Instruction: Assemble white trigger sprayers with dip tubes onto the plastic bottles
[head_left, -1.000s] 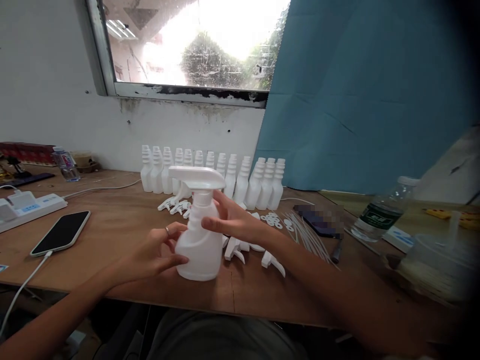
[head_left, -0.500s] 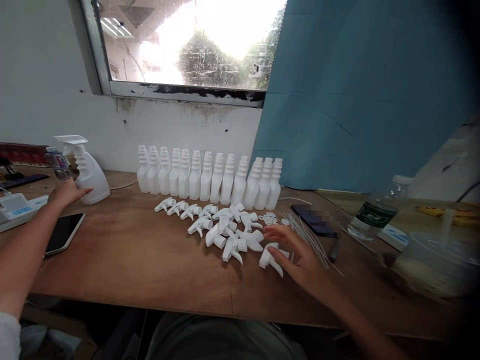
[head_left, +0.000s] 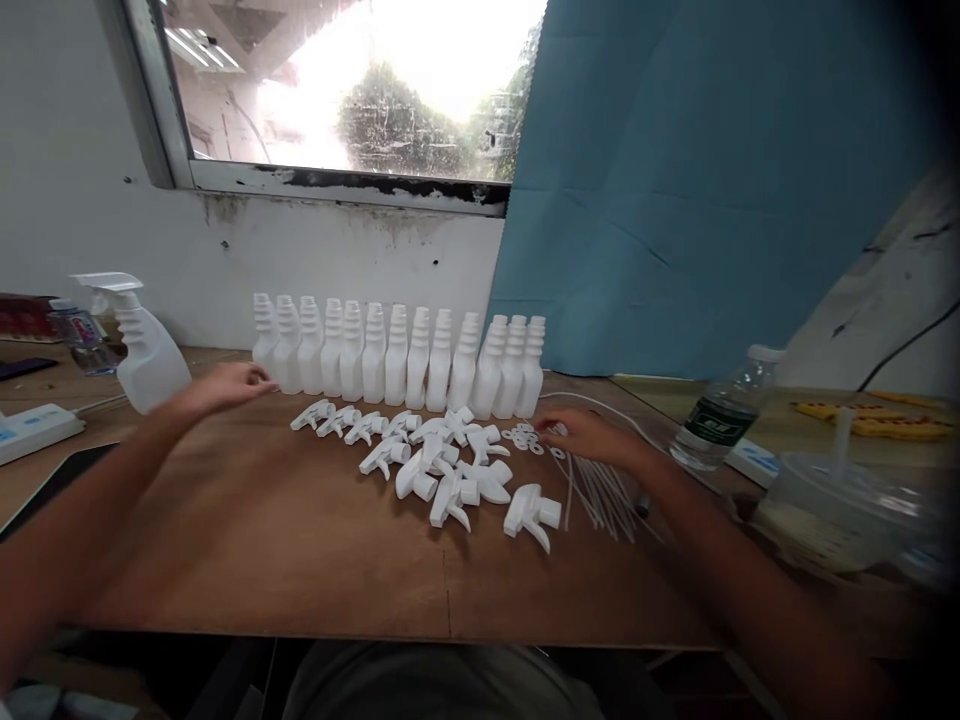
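Note:
My left hand (head_left: 229, 385) is over the table just in front of the leftmost white bottle (head_left: 264, 335), fingers stretched to the right and nothing visible in them. My right hand (head_left: 581, 435) reaches down to a small heap of white ring washers (head_left: 523, 437), its fingers bent together at their right side. Whatever lies between those fingertips is hidden. Several white trigger spray heads (head_left: 454, 498) lie in loose rows between the hands. One spray head (head_left: 532, 515) lies apart, nearer to me. Thin white tubes (head_left: 604, 495) are spread below my right wrist.
A row of open-necked white bottles (head_left: 396, 360) stands along the wall. To the left are an assembled spray bottle (head_left: 154, 360), a water bottle (head_left: 82, 335), a power strip (head_left: 37, 432) and a phone (head_left: 56, 485). Another water bottle (head_left: 712, 425) and a plastic cup (head_left: 817, 510) stand right.
My left hand has moved right, away from the assembled spray bottle, toward the bottle row. My right hand has left the nearest spray head and moved up to the ring washers. The view has shifted slightly.

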